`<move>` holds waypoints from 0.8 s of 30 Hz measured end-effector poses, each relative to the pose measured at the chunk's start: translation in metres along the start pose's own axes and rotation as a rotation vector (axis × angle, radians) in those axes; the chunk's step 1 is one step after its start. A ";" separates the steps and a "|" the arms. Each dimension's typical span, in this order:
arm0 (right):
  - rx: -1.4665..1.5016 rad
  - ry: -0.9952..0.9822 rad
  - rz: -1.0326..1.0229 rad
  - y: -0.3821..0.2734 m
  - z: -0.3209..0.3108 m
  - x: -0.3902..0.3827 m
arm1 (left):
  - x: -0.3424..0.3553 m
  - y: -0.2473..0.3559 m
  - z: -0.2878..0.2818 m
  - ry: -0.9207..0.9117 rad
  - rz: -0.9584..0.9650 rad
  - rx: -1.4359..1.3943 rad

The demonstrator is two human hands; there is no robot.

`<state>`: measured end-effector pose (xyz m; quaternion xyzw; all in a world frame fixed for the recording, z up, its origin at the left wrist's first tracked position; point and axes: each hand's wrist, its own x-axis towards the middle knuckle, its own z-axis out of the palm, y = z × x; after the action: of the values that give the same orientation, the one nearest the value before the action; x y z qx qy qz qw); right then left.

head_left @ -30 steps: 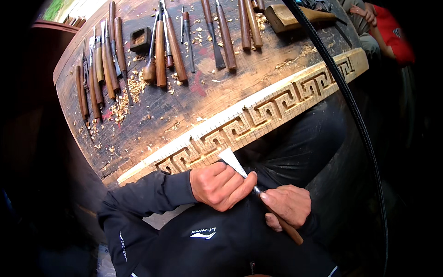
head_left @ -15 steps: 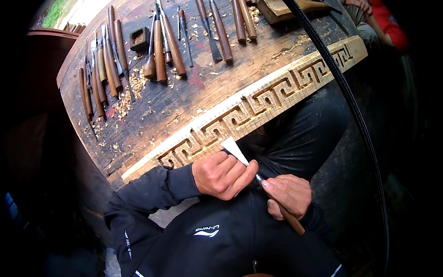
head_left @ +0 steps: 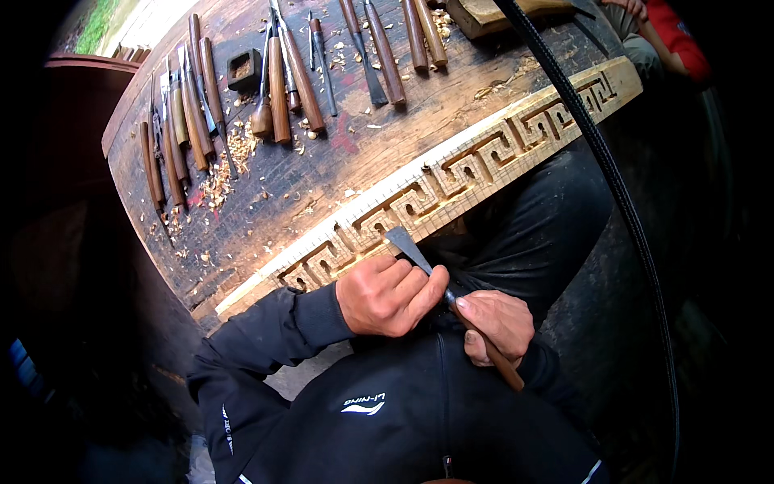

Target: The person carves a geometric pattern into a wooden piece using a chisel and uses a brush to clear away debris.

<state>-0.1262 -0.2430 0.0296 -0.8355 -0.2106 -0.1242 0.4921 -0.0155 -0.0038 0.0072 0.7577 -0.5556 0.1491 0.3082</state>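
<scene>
A long pale board (head_left: pixel 444 211) lies aslant along the near edge of the workbench, cut with a recessed fretwork pattern and pencilled grid lines. Across its near edge reaches the wide flat blade of a wood chisel (head_left: pixel 409 248), its tip over the carved part; whether it touches the wood I cannot tell. My left hand (head_left: pixel 389 295) is closed round the blade's lower part, knuckles up, close to the board. Farther right and nearer my body, my right hand (head_left: pixel 501 324) wraps the chisel's brown wooden handle, whose end sticks out below the palm.
Several wooden-handled chisels and gouges (head_left: pixel 280 89) lie across the far side of the workbench (head_left: pixel 282 181). Among them are a small dark square box (head_left: pixel 243 69) and wood shavings (head_left: pixel 218 181). A black cable (head_left: pixel 601 149) hangs across the right side. Another person's red sleeve (head_left: pixel 679 40) shows at far right.
Both hands and the chisel have shifted slightly up toward the board, so the tip reaches farther over the carving. The blade's bright glare has turned dull grey.
</scene>
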 end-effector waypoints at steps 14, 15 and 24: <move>0.029 -0.001 0.013 0.002 0.003 0.019 | 0.001 0.000 -0.004 0.054 -0.132 0.008; 0.029 -0.007 0.020 0.001 0.002 0.023 | 0.003 -0.001 -0.005 0.055 -0.152 -0.005; -0.028 -0.128 -0.031 -0.014 -0.030 0.029 | 0.008 -0.002 -0.009 0.061 -0.118 -0.043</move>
<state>-0.1077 -0.2563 0.0670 -0.8451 -0.2529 -0.0809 0.4640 -0.0100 -0.0041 0.0177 0.7773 -0.5035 0.1419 0.3495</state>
